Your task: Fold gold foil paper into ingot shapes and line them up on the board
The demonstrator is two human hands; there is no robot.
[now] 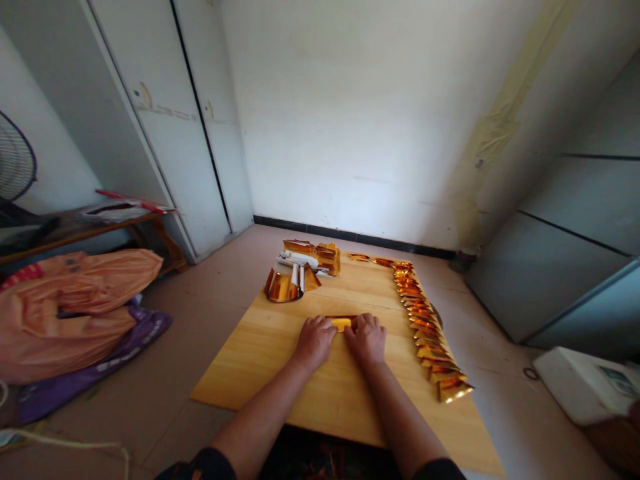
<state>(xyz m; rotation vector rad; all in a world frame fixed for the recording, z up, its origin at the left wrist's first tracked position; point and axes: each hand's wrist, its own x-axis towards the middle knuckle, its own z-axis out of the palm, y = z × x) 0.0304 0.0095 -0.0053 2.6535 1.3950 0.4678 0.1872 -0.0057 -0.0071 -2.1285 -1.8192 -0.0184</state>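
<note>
A small sheet of gold foil paper point(342, 325) lies on the wooden board point(280, 353) between my hands. My left hand point(315, 341) grips its left end, fingers curled over it. At the right end, my right hand point(367, 339) holds the same sheet with bent fingers. Along the board's right side runs a long row of folded gold foil pieces point(425, 327), overlapping one another. Beyond my left hand sit a curved stack of gold foil sheets point(284, 287) and more gold and white paper point(327, 259).
Left on the floor lie an orange plastic bag point(75, 307) and a purple bag point(115, 353). A low wooden bench point(165, 240) stands by the grey cabinet point(150, 133), with a fan point(15, 157) at far left. At right is a white box point(580, 387).
</note>
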